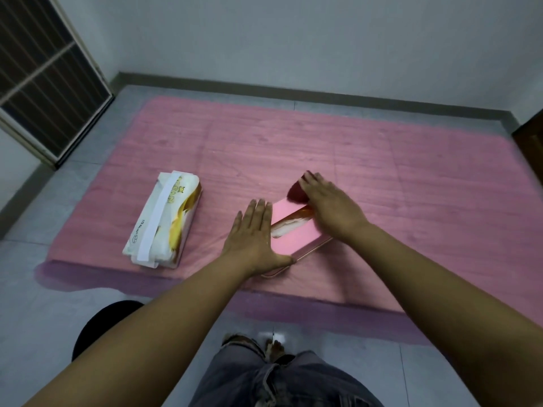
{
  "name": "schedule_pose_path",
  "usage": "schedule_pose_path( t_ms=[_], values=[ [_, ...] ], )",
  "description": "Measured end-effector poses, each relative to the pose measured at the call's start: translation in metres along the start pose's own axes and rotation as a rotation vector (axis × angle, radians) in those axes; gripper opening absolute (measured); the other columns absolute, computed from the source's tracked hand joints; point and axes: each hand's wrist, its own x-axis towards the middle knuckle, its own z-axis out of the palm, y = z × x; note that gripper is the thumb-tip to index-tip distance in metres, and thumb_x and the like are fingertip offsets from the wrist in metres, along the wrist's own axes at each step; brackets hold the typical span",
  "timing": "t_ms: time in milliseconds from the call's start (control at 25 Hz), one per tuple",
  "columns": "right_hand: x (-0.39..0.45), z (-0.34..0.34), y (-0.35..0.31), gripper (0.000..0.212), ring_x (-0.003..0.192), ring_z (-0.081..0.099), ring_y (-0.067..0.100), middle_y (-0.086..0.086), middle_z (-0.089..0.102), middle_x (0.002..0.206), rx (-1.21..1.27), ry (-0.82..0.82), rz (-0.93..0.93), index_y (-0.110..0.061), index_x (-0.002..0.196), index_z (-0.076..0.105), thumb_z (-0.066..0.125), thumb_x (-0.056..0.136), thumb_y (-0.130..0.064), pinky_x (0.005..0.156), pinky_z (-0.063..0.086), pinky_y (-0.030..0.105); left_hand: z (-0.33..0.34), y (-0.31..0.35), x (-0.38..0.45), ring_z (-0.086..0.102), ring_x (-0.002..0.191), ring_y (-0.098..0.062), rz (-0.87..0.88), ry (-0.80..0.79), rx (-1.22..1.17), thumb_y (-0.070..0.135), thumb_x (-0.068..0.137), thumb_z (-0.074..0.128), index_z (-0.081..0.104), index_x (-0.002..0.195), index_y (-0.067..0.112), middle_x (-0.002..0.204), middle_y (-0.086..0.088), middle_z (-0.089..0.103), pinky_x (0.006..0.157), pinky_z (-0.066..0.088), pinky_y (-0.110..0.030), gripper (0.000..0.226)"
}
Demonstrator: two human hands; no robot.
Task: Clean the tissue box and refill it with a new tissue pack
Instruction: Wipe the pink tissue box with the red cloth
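A pink tissue box (296, 236) lies on the pink mat (382, 186), its top slot showing white and gold tissue wrap. My left hand (252, 239) rests flat against the box's left side, thumb at its near corner. My right hand (329, 204) presses a dark red cloth (295, 193) onto the box's far end; most of the cloth is hidden under the fingers. A white and gold tissue pack (163, 221) lies on the mat to the left, apart from both hands.
The mat lies on a grey tiled floor (58, 289) near a white wall (293, 39). A barred door (44, 69) stands at the far left. My knees in grey jeans (279, 377) are at the bottom, a black round object (102, 324) beside them.
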Motion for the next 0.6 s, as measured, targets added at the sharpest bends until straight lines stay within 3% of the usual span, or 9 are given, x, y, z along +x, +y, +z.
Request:
schedule_pose_path(
  t_ms=[160, 400, 600],
  values=[
    [0.022, -0.002, -0.008, 0.051, 0.148, 0.016, 0.030, 0.011, 0.024, 0.158, 0.031, 0.048, 0.235, -0.010, 0.148, 0.028, 0.034, 0.097, -0.012, 0.118, 0.018, 0.041, -0.001, 0.002, 0.000, -0.021, 0.150, -0.022, -0.013, -0.001, -0.005, 0.077, 0.075, 0.051, -0.017, 0.153, 0.008, 0.164, -0.008, -0.020, 0.124, -0.007, -0.044, 0.125],
    [-0.021, 0.003, -0.012, 0.054, 0.149, 0.010, 0.019, 0.004, 0.014, 0.161, 0.025, 0.061, 0.003, -0.014, 0.152, 0.019, 0.027, 0.099, -0.009, 0.119, 0.006, 0.028, -0.002, 0.003, -0.003, -0.016, 0.152, -0.022, -0.007, 0.002, -0.020, 0.076, 0.076, 0.053, -0.014, 0.154, 0.009, 0.165, -0.006, -0.015, 0.124, -0.005, -0.043, 0.123],
    [0.015, 0.005, -0.012, 0.050, 0.147, 0.020, 0.029, 0.013, 0.027, 0.157, 0.092, 0.124, 0.321, -0.008, 0.148, 0.028, 0.031, 0.098, -0.011, 0.119, 0.020, 0.039, -0.003, 0.004, -0.002, -0.012, 0.152, -0.023, -0.009, 0.000, -0.025, 0.074, 0.076, 0.054, -0.012, 0.155, 0.009, 0.165, -0.005, -0.010, 0.124, -0.004, -0.043, 0.122]
  ],
)
